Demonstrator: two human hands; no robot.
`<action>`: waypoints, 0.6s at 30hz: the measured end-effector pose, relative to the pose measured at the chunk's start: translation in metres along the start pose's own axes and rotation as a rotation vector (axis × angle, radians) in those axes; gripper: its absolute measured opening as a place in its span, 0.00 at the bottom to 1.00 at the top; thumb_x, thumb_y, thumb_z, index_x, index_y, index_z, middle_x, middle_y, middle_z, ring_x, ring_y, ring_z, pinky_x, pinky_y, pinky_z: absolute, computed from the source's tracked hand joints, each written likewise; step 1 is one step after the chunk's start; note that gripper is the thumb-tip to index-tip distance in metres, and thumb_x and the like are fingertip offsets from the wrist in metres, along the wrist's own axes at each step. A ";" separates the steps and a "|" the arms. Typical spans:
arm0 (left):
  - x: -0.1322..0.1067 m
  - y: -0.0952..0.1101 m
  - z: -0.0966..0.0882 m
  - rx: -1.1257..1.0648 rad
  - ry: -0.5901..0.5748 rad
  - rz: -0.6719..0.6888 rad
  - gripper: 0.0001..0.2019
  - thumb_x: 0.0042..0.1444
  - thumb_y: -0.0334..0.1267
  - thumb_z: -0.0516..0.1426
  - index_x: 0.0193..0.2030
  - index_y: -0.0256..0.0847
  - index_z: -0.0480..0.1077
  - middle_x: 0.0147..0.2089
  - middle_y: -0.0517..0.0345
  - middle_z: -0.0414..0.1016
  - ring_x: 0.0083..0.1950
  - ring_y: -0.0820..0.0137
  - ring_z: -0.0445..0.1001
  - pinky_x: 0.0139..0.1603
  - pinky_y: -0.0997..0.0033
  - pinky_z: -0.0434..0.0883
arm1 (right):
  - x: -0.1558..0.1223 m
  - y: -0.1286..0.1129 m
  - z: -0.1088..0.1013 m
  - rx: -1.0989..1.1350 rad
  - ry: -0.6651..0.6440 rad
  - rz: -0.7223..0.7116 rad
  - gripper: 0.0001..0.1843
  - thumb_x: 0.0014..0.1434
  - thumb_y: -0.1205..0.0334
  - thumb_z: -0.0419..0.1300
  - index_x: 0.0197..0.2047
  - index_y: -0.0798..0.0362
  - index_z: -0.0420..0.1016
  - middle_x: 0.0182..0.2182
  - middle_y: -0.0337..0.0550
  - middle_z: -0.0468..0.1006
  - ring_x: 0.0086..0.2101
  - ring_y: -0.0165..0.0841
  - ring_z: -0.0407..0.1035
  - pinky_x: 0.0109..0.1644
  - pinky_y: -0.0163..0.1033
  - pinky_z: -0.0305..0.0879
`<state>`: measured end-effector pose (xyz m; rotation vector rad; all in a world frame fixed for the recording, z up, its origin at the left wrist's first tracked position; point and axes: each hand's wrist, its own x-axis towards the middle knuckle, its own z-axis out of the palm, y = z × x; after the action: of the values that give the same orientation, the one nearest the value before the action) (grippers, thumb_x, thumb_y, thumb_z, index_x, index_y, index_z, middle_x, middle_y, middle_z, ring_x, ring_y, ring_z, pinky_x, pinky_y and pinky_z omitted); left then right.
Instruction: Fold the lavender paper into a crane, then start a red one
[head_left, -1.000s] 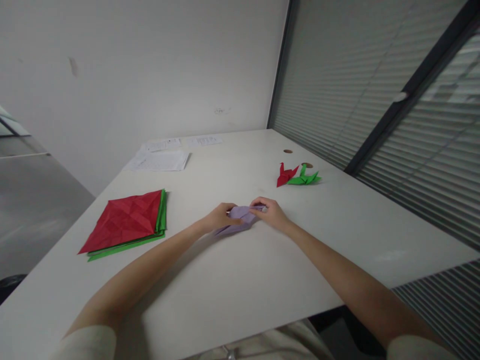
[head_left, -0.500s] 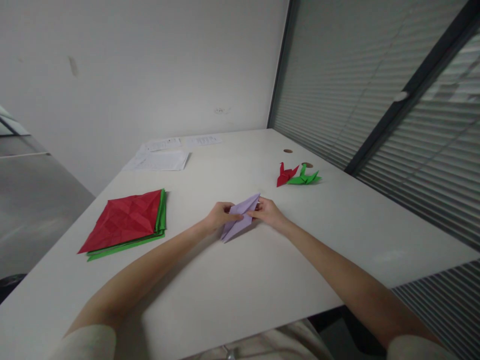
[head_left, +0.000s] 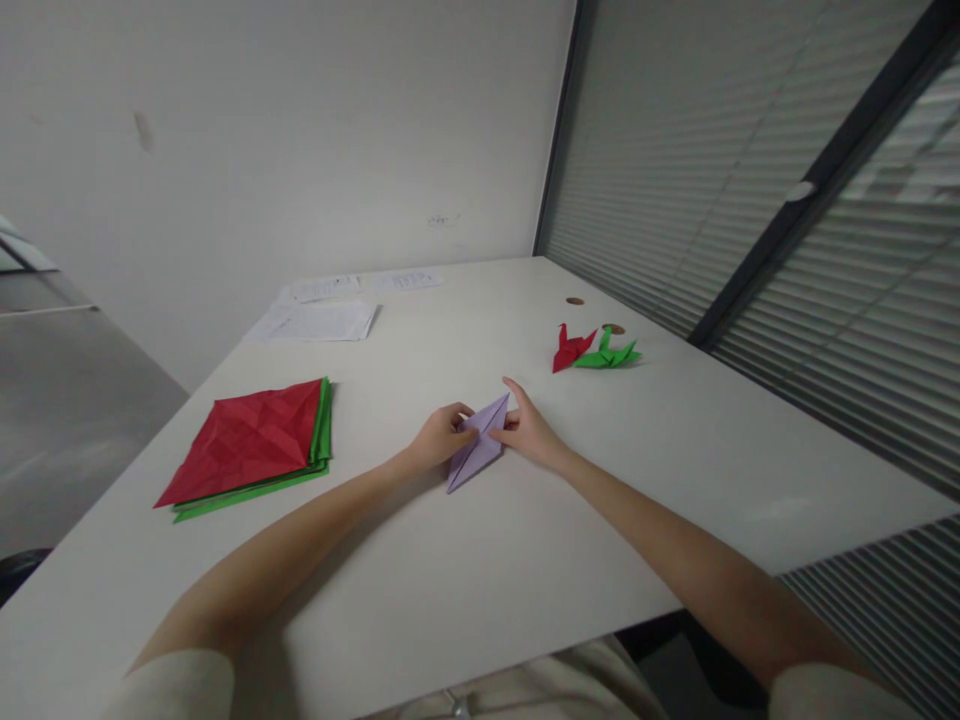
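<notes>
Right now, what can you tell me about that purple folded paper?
The purple paper is a flat-looking folded diamond with a lengthwise seam, slanting, one tip nearest the camera. The left hand and right hand hold its opposite sides, thumbs on the upper face. Whether it touches the white table is unclear.

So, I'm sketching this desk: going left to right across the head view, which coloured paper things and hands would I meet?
Red and green paper stack → left hand → purple folded paper → right hand → red folded figure → green folded figure.
</notes>
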<state>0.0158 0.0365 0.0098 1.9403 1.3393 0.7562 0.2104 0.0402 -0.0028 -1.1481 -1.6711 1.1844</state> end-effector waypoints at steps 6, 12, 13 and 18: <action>-0.003 -0.007 0.004 0.341 0.087 0.245 0.16 0.51 0.35 0.59 0.48 0.38 0.72 0.45 0.49 0.72 0.47 0.62 0.69 0.51 0.62 0.66 | -0.006 -0.006 0.002 -0.517 0.072 -0.072 0.50 0.49 0.63 0.64 0.69 0.50 0.41 0.22 0.32 0.70 0.26 0.32 0.67 0.34 0.36 0.61; -0.013 0.009 0.000 0.492 0.077 0.429 0.14 0.59 0.45 0.55 0.47 0.41 0.72 0.45 0.48 0.71 0.49 0.61 0.67 0.53 0.60 0.62 | -0.006 -0.007 0.000 -0.876 0.190 -0.248 0.31 0.51 0.57 0.65 0.58 0.49 0.66 0.43 0.51 0.69 0.43 0.43 0.64 0.48 0.47 0.60; -0.015 0.013 -0.001 0.520 -0.015 0.481 0.14 0.60 0.47 0.54 0.45 0.41 0.73 0.43 0.49 0.72 0.48 0.62 0.68 0.51 0.61 0.62 | -0.006 -0.006 -0.001 -0.883 0.161 -0.291 0.24 0.52 0.59 0.64 0.53 0.48 0.71 0.46 0.51 0.67 0.46 0.44 0.62 0.51 0.48 0.60; -0.020 0.020 0.001 0.656 -0.149 0.581 0.13 0.60 0.46 0.55 0.44 0.40 0.73 0.45 0.48 0.74 0.45 0.63 0.72 0.48 0.63 0.61 | -0.004 -0.005 -0.008 -0.927 0.015 -0.407 0.06 0.56 0.63 0.62 0.37 0.49 0.79 0.53 0.48 0.66 0.55 0.46 0.54 0.57 0.53 0.54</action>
<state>0.0219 0.0119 0.0225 2.9140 0.9993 0.4257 0.2183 0.0375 0.0034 -1.2119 -2.3778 0.1008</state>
